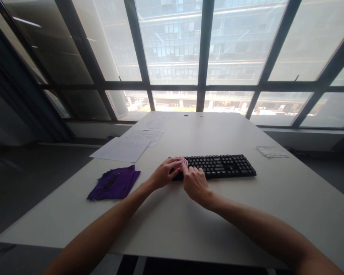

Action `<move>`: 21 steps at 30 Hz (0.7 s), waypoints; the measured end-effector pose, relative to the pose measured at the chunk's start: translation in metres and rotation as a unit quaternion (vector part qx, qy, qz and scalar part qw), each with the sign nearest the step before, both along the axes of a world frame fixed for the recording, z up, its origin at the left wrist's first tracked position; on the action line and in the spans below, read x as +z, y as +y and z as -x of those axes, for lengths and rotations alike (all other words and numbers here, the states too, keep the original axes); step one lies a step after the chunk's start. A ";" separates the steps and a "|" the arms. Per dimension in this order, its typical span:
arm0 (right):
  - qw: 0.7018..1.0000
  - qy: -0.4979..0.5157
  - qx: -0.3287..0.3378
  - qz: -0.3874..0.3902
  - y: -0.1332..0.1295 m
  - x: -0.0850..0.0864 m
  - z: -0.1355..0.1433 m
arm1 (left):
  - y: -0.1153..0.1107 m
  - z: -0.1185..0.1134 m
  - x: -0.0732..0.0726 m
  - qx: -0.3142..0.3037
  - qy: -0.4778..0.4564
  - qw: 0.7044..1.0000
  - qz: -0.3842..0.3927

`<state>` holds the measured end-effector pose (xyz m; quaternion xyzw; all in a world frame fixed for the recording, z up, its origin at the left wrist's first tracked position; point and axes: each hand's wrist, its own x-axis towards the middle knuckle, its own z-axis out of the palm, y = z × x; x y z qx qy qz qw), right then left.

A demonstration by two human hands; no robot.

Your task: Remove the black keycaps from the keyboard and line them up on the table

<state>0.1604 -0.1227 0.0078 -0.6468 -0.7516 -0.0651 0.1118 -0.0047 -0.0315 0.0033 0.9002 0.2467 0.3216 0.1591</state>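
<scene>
Apparently our left hand [164, 173] pinches a pink ringed piece [184, 160] at the keyboard's [218, 166] left end, between the worktop's [206, 137] side edges; our right hand [196, 185] touches it, grip unclear. We should press lightly.

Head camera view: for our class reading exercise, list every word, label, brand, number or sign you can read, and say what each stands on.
No text can be read for certain.
Black keyboard: key markings too small to read.
White paper at the left: faint marks, too blurred to read.
Pink ringed item: no lettering can be made out.
Building outside: no legible sign.
</scene>
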 end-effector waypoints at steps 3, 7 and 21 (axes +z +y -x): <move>1.000 -0.004 -0.004 0.000 0.004 -0.001 -0.003 | 0.002 0.000 -0.002 0.004 0.003 1.000 0.000; 1.000 -0.008 -0.006 -0.004 0.005 0.000 -0.004 | 0.001 0.000 -0.001 0.010 0.012 1.000 -0.007; 1.000 -0.004 -0.004 0.009 0.005 0.001 -0.003 | 0.003 0.002 -0.002 0.005 0.027 0.999 -0.027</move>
